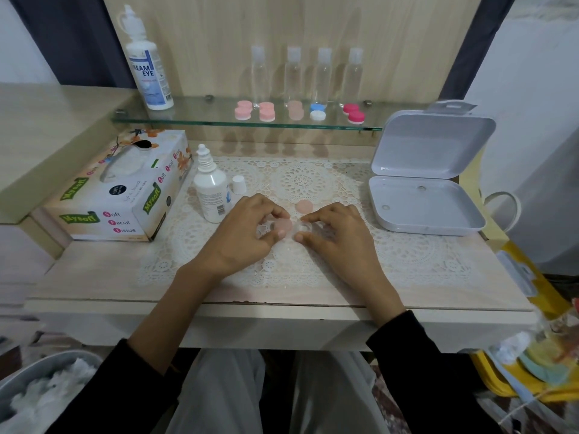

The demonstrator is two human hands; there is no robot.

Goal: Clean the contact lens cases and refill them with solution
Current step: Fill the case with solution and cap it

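Note:
A clear contact lens case [303, 228] lies on the lace mat between my two hands. My left hand [247, 228] pinches a peach cap [283, 226] over the case's left well. My right hand [333, 228] pinches the case's right well with thumb and forefinger; that well stands uncovered. A second peach cap [304, 207] lies loose on the mat just behind the case. A small solution bottle [212, 188] stands uncapped at the left, its white cap [239, 184] beside it.
A tissue box [122, 189] lies at the left. An open white plastic box [426, 180] sits at the right. The glass shelf [175, 120] carries a big solution bottle [148, 67], several clear bottles [293, 76] and several capped lens cases [268, 111]. A bin of used tissue [40, 393] is at bottom left.

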